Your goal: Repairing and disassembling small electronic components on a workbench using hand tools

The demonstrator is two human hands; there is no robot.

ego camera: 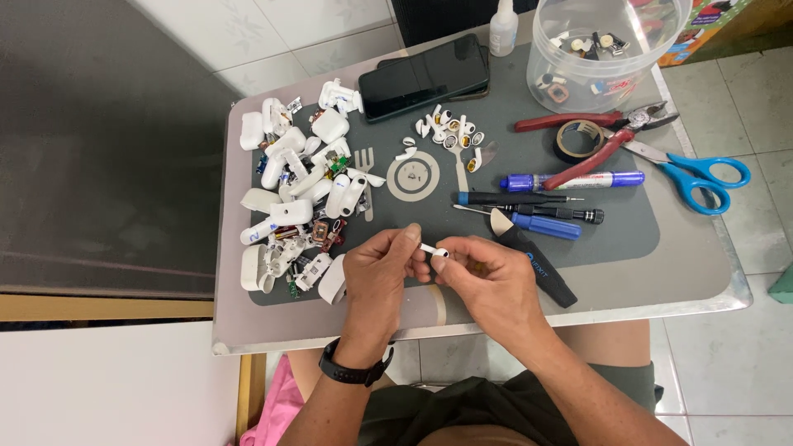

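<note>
Hands and — left and right — pinch a small white plastic earbud, seemingly between fingertips; a slip could drop it among the heaped white casing parts.

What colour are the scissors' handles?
Bright blue; the scissors show clearly in the head view, at the table's right.

we wear a black wristband on our left wrist, bare forearms, and a dark olive shirt.

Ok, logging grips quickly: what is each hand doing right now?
Left hand: closed, pinching one end of the small white plastic earbud piece.
Right hand: closed, pinching its other end.
</note>
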